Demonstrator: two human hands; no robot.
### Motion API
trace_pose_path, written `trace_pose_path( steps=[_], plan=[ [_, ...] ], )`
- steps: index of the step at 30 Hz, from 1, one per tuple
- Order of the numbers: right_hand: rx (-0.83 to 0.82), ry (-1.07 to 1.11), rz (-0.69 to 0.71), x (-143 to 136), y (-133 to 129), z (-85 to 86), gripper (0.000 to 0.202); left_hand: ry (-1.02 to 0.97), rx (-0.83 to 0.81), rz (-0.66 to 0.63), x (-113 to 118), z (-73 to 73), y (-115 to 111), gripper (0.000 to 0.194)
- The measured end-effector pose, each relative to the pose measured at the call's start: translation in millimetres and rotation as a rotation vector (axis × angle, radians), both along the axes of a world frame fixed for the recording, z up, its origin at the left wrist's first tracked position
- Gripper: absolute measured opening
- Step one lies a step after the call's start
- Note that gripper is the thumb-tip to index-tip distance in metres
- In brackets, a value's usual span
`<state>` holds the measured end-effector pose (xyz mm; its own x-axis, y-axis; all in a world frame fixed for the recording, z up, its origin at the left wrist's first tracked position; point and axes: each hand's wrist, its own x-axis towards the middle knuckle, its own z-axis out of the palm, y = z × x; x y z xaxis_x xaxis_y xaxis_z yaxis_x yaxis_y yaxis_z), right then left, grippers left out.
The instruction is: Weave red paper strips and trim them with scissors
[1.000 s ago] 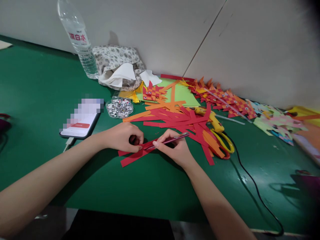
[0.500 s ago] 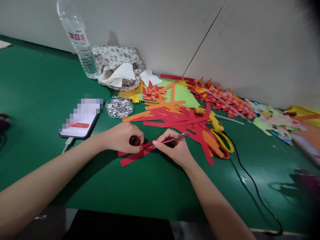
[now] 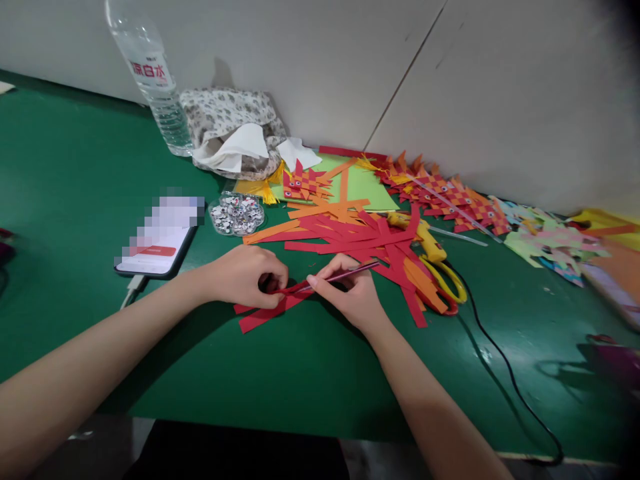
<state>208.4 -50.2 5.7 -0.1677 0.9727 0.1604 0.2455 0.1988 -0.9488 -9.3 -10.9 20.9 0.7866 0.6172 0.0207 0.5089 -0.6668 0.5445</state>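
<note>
My left hand is closed, thumb and forefinger pinching folded red paper strips just above the green table. Two strip ends stick out below and left of its thumb. In my right hand is a slim, shiny pinkish-purple tool, which looks like tweezers, held slantwise as one holds a pen. Its tip reaches the red paper beside my left thumb. My left fingers partly hide the paper, so how the strips are folded there cannot be made out.
Behind my hands lie loose red and orange strips, a yellow glue gun and yellow-handled scissors. Woven paper fish line the wall. Leftward are a case of googly eyes, a phone, a tissue pouch and a bottle.
The tool in my right hand has turned slightly, its raised end looking narrower now. Both hands stay at the red strips. The whole view has shifted a little.
</note>
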Motion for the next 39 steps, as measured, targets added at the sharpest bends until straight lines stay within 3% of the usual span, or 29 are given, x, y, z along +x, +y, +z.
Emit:
trace_pose_path(
  steps=[10, 18, 39],
  plan=[
    [-0.032, 0.017, -0.065, 3.4, 2.4, 1.9, 0.023, -0.001, 0.001, -0.012, -0.7, 0.7, 0.2, 0.008],
    [0.03, -0.033, 0.007, 0.8, -1.0, 3.1, 0.022, 0.006, 0.0, -0.003, -0.4, -0.8, 0.9, 0.008],
    [0.005, -0.016, 0.026, 0.6, -3.0, 5.0, 0.023, -0.005, 0.019, -0.036, -2.5, -1.1, 0.6, 0.008]
  ],
)
